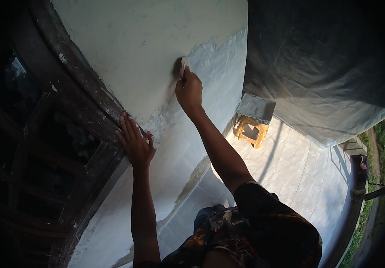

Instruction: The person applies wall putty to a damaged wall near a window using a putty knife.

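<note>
My right hand (189, 91) is closed around a small putty knife (184, 64). Whitish paste coats its end, which is up against the wall (156, 40); the handle is mostly hidden in my fingers. Fresh-looking white filler (219, 60) spreads over the wall to the right of the knife, beside a yellowish, smoother area. My left hand (135, 140) lies flat with fingers stretched out, where the wall meets the dark wooden frame (74, 82). White smears show on its fingertips, and it holds nothing. Rough white filler (156, 127) sits just right of its thumb.
A yellow stool (260, 134) stands on the tiled floor (290, 169) to the right, with a grey tray-like container (256, 108) on top. Behind it hangs a dark plastic sheet (317, 71). Paned glass (74, 138) fills the frame at left. Grass (383, 138) shows at far right.
</note>
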`<action>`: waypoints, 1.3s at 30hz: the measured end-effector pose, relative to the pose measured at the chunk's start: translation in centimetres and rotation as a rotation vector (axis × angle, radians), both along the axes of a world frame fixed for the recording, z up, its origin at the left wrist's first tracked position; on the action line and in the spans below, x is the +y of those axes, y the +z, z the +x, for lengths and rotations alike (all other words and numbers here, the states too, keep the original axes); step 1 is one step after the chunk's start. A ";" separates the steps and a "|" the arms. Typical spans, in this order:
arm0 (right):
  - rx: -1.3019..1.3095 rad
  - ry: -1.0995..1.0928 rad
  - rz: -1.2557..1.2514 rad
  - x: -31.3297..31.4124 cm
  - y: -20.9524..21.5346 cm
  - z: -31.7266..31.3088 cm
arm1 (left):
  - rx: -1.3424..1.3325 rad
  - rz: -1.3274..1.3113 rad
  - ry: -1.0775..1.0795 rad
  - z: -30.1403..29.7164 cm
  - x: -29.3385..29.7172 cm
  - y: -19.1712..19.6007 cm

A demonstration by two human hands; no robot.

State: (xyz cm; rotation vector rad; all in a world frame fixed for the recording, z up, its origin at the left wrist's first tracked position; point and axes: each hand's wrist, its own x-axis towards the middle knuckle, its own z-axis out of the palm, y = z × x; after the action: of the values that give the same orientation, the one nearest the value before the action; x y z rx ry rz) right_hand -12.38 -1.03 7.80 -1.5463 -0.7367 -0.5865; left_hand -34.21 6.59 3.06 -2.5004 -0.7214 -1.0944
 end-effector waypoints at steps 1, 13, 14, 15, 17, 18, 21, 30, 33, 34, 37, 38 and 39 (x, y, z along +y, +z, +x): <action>-0.050 0.017 -0.021 0.3 -0.4 -1.0 | 0.000 0.000 -0.010 0.1 -0.1 0.0; 0.122 0.143 0.042 -3.1 1.5 -2.3 | 0.034 -0.010 0.044 -0.3 0.1 0.2; 0.058 0.062 0.039 -2.1 1.3 -1.3 | 0.036 -0.009 0.049 -0.2 0.0 0.2; -0.003 -0.019 0.034 -1.3 1.1 -1.1 | 0.039 -0.011 0.053 -0.1 -0.1 0.1; -0.074 -0.020 0.012 0.6 0.1 -2.8 | 0.040 -0.008 0.055 0.1 0.0 -0.3; -0.112 -0.024 0.035 1.2 -0.5 -4.7 | 0.042 -0.003 0.073 -0.2 0.3 -0.4; -0.132 0.148 -0.003 -1.6 -0.8 -10.7 | 0.015 0.028 0.070 -1.1 0.7 -0.7; -0.161 0.197 0.119 -4.3 -1.4 -1.2 | 0.082 -0.029 0.083 -0.4 0.4 0.0; -0.385 0.038 0.085 -2.3 -1.9 1.0 | 0.073 -0.030 0.072 -0.6 0.3 -0.1; -0.386 0.035 0.087 -1.8 -2.5 1.3 | 0.072 -0.028 0.070 -0.5 0.3 -0.1; -0.537 -0.008 -0.029 -0.2 -5.4 1.9 | 0.076 -0.024 0.076 -0.5 0.1 -0.1; -0.535 -0.007 -0.029 0.0 -7.5 1.5 | 0.066 -0.019 0.084 -0.5 0.2 -0.2; -0.487 0.015 -0.073 -0.1 -9.7 0.8 | 0.054 -0.016 0.090 -0.5 0.2 -0.3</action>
State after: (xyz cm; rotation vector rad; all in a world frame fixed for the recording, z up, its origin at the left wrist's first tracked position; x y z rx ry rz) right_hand -11.53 -1.15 -1.91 -1.4763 -1.1447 -0.9504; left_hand -34.66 6.82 2.74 -2.4743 -0.8217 -0.9895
